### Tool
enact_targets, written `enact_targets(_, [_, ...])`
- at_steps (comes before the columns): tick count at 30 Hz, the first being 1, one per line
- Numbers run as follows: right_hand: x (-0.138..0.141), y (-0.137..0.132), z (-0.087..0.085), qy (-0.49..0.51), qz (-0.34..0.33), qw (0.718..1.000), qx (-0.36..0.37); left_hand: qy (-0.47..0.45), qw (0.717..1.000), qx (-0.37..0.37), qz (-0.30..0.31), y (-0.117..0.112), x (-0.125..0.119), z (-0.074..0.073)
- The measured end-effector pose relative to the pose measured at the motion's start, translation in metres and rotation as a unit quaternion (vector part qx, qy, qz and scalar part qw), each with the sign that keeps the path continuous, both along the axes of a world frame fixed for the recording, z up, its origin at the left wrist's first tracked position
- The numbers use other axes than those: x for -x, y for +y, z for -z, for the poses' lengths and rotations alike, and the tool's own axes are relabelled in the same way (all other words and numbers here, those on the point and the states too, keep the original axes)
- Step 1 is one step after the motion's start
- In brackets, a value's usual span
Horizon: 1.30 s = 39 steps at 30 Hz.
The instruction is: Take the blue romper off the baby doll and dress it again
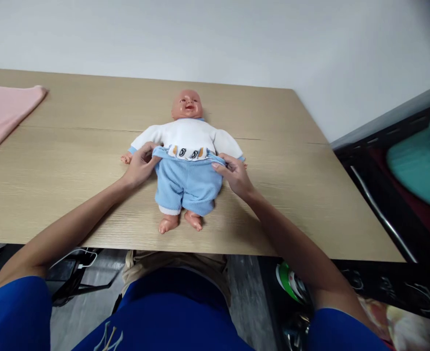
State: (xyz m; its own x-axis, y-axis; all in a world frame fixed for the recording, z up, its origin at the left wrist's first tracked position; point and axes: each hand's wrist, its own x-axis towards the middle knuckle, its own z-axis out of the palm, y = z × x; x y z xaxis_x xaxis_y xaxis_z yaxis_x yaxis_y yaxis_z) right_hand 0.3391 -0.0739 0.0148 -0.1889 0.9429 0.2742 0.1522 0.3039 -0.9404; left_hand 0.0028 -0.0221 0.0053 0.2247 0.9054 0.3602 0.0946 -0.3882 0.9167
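Observation:
A baby doll [187, 105] lies on its back on the wooden table, head away from me and feet near the front edge. It wears a white long-sleeved top [187, 131] with blue cuffs and light blue pants [189, 180]. My left hand [141, 163] pinches the waistband at its left end. At the other end, my right hand [234, 173] grips the waistband between thumb and fingers. The band is stretched wide across the doll's belly, just below an eye-like print on the top. Both bare feet stick out of the pant legs.
A pink cloth [6, 112] lies at the table's left side. The table [90, 107] meets a white wall at the back. Right of it stands a dark rack with a teal object [419, 161]. Below the front edge are a green-and-white round item [289, 282] and a white cable [86, 258].

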Motion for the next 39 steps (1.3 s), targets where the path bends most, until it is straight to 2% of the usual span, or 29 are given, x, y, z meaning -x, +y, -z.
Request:
enact_targets(2, [0.002, 0.007, -0.007, -0.029, 0.004, 0.998, -0.060, -0.017, 0.999, 0.010, 0.040, 0.006, -0.002, -0.007])
enact_targets(4, [0.010, 0.019, -0.009, -0.037, 0.019, 0.995, -0.087, -0.046, 0.992, 0.066, 0.092, 0.012, -0.007, -0.013])
enact_targets(7, [0.020, 0.039, -0.001, -0.009, 0.071, 0.996, -0.050, -0.121, 0.967, 0.178, 0.133, 0.019, -0.015, -0.012])
enact_targets(10, [0.018, 0.047, 0.014, 0.002, 0.122, 0.992, 0.005, -0.152, 0.952, 0.235, 0.125, 0.019, -0.019, -0.002])
enact_targets(12, [0.009, 0.041, 0.024, -0.009, 0.132, 0.991, 0.037, -0.131, 0.961, 0.222, 0.105, 0.016, -0.017, 0.004])
enact_targets(14, [-0.001, 0.031, 0.033, 0.000, 0.126, 0.989, 0.072, -0.092, 0.977, 0.177, 0.076, 0.011, -0.015, 0.009])
enact_targets(17, [-0.012, 0.015, 0.044, 0.065, 0.106, 0.985, 0.122, -0.044, 0.990, 0.125, 0.043, 0.004, -0.013, 0.012])
enact_targets(19, [-0.013, 0.010, 0.049, 0.098, 0.093, 0.981, 0.139, -0.046, 0.991, 0.119, 0.028, 0.001, -0.014, 0.015])
enact_targets(22, [-0.007, 0.016, 0.051, 0.102, 0.082, 0.984, 0.118, -0.085, 0.988, 0.126, 0.020, 0.005, -0.017, 0.019])
enact_targets(27, [-0.003, 0.038, 0.040, 0.087, 0.044, 0.993, 0.073, -0.158, 0.977, 0.141, 0.038, 0.024, -0.022, 0.023])
enact_targets(30, [-0.009, 0.038, 0.031, 0.092, 0.010, 0.991, 0.098, -0.169, 0.970, 0.159, 0.069, 0.031, -0.018, 0.020])
enact_targets(32, [-0.015, 0.031, 0.024, 0.074, 0.002, 0.992, 0.100, -0.142, 0.973, 0.159, 0.084, 0.030, -0.014, 0.016])
enact_targets(36, [-0.017, 0.019, 0.009, -0.013, 0.032, 0.999, 0.031, -0.057, 0.993, 0.078, 0.075, 0.025, -0.010, 0.005])
enact_targets(39, [-0.006, 0.025, 0.000, -0.040, 0.050, 0.998, -0.027, -0.036, 0.996, 0.020, 0.076, 0.028, -0.018, -0.002])
